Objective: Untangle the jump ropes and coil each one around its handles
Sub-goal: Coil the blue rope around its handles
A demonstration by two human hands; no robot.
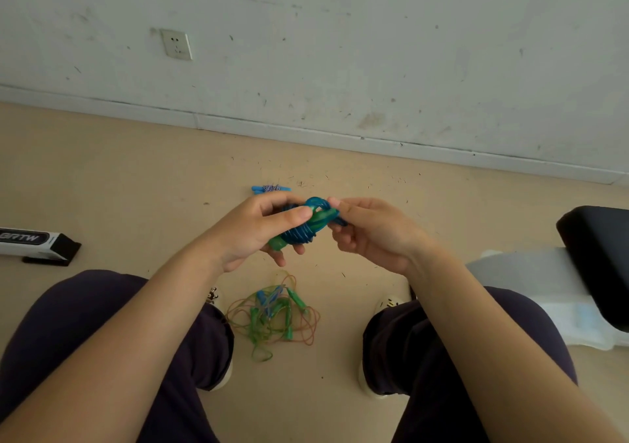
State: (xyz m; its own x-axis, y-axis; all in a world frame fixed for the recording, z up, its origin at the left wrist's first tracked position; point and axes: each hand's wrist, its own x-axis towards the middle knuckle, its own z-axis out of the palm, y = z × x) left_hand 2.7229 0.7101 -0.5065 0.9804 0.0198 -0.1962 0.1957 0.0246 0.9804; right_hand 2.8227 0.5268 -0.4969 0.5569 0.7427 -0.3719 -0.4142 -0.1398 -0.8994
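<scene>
A blue jump rope [308, 224] is wound around its green handles, held up in front of me over the floor. My left hand [258, 228] grips the handles and the coil from the left. My right hand [369, 231] pinches the rope's end loop at the coil's right side. On the floor between my feet lies a tangled heap of ropes [272, 316], green and orange cords with green and blue handles. Farther off on the floor rests a coiled rope with blue handles [271, 188].
A white and black box [37, 243] lies on the floor at the left. At the right stand a black seat [599, 238] and a white plastic sheet [551, 292]. My knees in dark trousers flank the heap. The wall with a socket [177, 45] runs behind.
</scene>
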